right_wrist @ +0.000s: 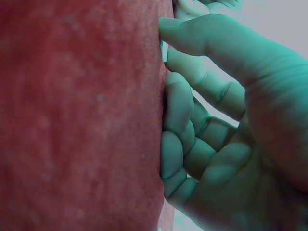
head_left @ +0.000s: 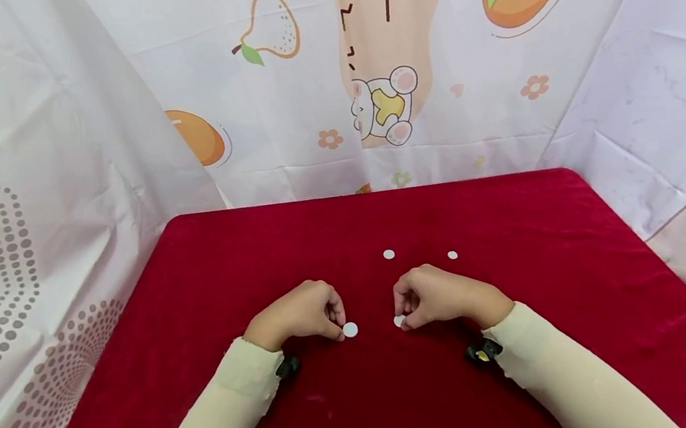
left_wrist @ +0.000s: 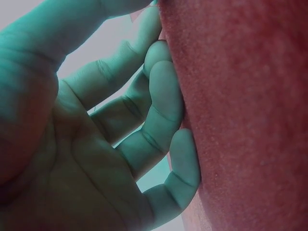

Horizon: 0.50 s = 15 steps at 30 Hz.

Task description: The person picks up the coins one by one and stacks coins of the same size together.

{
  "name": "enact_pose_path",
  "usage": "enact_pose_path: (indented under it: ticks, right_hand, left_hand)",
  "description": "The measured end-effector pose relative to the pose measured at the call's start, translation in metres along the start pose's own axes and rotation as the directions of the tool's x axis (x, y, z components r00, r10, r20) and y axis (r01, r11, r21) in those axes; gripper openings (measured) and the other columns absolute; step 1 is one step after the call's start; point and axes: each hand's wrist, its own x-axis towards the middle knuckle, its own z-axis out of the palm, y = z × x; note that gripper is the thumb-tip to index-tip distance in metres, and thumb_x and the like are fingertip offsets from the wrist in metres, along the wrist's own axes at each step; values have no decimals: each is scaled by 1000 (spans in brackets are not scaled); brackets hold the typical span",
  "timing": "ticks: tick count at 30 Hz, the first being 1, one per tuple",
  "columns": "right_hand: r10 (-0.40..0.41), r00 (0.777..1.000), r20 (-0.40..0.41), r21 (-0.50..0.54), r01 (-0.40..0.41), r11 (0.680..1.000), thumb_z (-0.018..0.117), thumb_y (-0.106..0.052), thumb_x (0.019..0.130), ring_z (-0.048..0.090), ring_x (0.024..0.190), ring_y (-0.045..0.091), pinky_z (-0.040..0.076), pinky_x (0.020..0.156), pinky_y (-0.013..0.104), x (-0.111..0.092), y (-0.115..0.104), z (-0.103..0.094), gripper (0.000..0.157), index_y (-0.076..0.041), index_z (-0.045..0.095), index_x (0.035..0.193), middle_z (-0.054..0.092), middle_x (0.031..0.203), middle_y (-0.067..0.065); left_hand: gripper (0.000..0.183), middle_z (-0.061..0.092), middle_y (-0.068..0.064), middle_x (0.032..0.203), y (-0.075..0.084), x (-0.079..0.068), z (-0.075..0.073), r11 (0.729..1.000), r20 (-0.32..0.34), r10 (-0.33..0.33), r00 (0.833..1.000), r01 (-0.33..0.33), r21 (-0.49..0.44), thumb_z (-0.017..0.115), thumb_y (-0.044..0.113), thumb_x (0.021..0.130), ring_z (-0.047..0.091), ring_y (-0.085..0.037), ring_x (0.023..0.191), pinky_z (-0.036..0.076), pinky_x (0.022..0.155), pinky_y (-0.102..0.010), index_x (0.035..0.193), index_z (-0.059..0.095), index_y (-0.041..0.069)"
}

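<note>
Left disc (head_left: 350,330): white, round, face up; my left hand (head_left: 304,312) at its rim, grip unclear.
Right disc (head_left: 398,321): pinched by my right hand (head_left: 443,295).
Other discs (head_left: 389,254): toward far edge of plush red worktop (head_left: 255,244).

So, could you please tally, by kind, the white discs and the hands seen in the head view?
White discs: 4
Hands: 2
Total: 6
</note>
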Motion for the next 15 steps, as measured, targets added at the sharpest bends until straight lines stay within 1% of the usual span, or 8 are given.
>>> enact_pose_path:
  ticks: [5, 10, 15]
  right_hand:
    - [-6, 1000, 4, 10, 6, 1000, 87, -14, 81, 64, 72, 7, 56, 68, 26, 0, 2, 0, 17, -23, 73, 81, 69, 78, -13]
    - [-6, 1000, 8, -4, 6, 1000, 87, -17, 82, 64, 73, 6, 57, 70, 26, 0, 4, 0, 17, -24, 71, 80, 68, 78, -15]
    - [-25, 1000, 6, -9, 25, 1000, 86, -16, 81, 64, 73, 6, 56, 70, 26, 0, 5, 0, 18, -25, 70, 79, 68, 78, -15]
  left_hand:
    - [21, 68, 10, 72, 1, 1, -1, 1000, 1, -3, 1000, 3, -3, 92, 18, 77, 60, -10, 68, 53, 66, -30, 72, 73, 26]
    - [21, 68, 10, 72, 2, 1, -1, 1000, 2, -2, 1000, 2, -5, 92, 19, 77, 60, -10, 68, 53, 66, -30, 72, 73, 26]
    - [21, 68, 10, 72, 1, 1, 0, 1000, -3, 8, 1000, -8, -3, 92, 19, 76, 60, -10, 69, 53, 66, -30, 72, 73, 26]
